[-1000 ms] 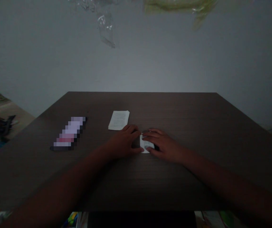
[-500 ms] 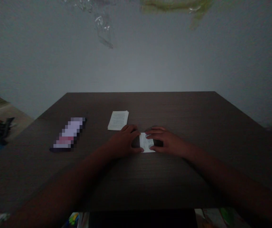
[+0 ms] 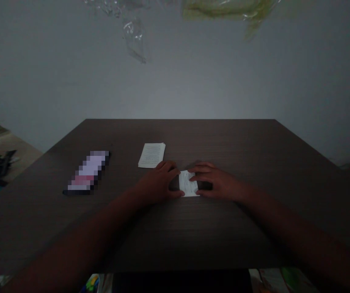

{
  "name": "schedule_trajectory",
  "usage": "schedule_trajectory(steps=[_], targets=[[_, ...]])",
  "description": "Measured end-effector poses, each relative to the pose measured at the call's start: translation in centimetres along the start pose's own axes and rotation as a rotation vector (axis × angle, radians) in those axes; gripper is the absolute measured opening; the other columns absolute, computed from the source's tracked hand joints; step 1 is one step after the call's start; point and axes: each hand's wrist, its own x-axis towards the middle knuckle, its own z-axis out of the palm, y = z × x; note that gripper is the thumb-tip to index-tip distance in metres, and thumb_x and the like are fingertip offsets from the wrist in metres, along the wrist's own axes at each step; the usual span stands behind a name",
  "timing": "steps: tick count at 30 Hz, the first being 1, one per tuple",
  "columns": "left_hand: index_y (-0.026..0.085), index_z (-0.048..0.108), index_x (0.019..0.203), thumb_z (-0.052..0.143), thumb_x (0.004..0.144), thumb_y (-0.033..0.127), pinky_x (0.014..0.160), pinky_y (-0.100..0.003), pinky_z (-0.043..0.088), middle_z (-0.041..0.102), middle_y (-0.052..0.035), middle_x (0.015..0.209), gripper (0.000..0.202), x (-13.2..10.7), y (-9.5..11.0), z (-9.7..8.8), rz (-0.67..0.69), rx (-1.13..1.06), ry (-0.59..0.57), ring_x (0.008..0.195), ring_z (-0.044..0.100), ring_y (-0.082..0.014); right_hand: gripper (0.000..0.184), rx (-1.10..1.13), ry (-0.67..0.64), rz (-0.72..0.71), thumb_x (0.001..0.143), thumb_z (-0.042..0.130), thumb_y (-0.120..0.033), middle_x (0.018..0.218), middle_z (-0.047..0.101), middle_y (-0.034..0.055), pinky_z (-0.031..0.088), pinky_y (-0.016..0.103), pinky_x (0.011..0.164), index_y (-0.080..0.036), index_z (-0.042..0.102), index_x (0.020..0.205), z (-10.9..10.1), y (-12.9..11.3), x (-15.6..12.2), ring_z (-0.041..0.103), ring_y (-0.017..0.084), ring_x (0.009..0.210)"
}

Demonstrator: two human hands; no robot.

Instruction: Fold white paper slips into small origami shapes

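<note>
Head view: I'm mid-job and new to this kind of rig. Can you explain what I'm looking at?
There's no machine here, only a person's bare left hand and right hand. A camera worn on the head looks forward and down at them. On the dark table lie a stack of printed sheets and, further left, a phone-like device with a pixelated screen. Between the hands is a small printed paper, fingertips at both sides. Whether they pinch or just press it, I can't tell.
</note>
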Motion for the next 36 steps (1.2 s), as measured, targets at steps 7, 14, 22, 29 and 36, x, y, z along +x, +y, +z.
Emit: schedule_trajectory(steps=[7,14,22,29,36], targets=[[0.020,0.085,0.155,0.105,0.105,0.047,0.136,-0.064,0.068,0.076,-0.0209,0.172,0.061,0.1,0.2,0.1,0.004,0.009,0.005,0.163,0.072,-0.0476,0.021,-0.013,-0.056,-0.073,0.119,0.086,-0.020,0.123,0.097,0.0052,0.068,0.053,0.123,-0.035,0.101,0.118,-0.6,-1.6,0.1,0.085,0.032,0.128],[0.016,0.083,0.158,0.103,0.106,0.044,0.138,-0.065,0.066,0.074,-0.0233,0.174,0.062,0.0,0.5,-0.2,-0.004,-0.001,-0.009,0.165,0.070,-0.0493,0.015,-0.054,-0.013,0.006,0.116,0.088,-0.015,0.115,0.095,0.0072,0.067,0.055,0.122,-0.027,0.096,0.111,0.0,-1.4,0.6,0.088,0.031,0.115],[0.022,0.085,0.156,0.104,0.105,0.048,0.136,-0.069,0.067,0.075,-0.0222,0.175,0.061,0.1,0.1,0.3,-0.005,-0.010,0.016,0.165,0.071,-0.0500,0.019,-0.110,0.134,0.181,0.124,0.080,-0.024,0.119,0.092,0.0106,0.069,0.056,0.117,-0.027,0.098,0.120,1.8,0.2,1.0,0.086,0.032,0.117],[0.019,0.083,0.157,0.105,0.104,0.044,0.139,-0.069,0.065,0.076,-0.0229,0.174,0.062,0.1,0.4,0.2,-0.013,-0.014,0.026,0.164,0.073,-0.0497,0.016,-0.164,0.166,0.304,0.125,0.082,-0.030,0.123,0.088,0.0122,0.070,0.057,0.117,-0.026,0.097,0.126,2.6,0.5,1.4,0.084,0.035,0.124],[0.022,0.084,0.157,0.107,0.102,0.051,0.141,-0.069,0.064,0.076,-0.0227,0.176,0.067,0.0,0.2,0.2,-0.036,-0.023,0.037,0.165,0.073,-0.0499,0.024,-0.203,0.101,0.326,0.124,0.082,-0.032,0.135,0.086,0.0183,0.070,0.064,0.122,-0.022,0.094,0.142,2.1,-0.4,1.2,0.082,0.041,0.134]])
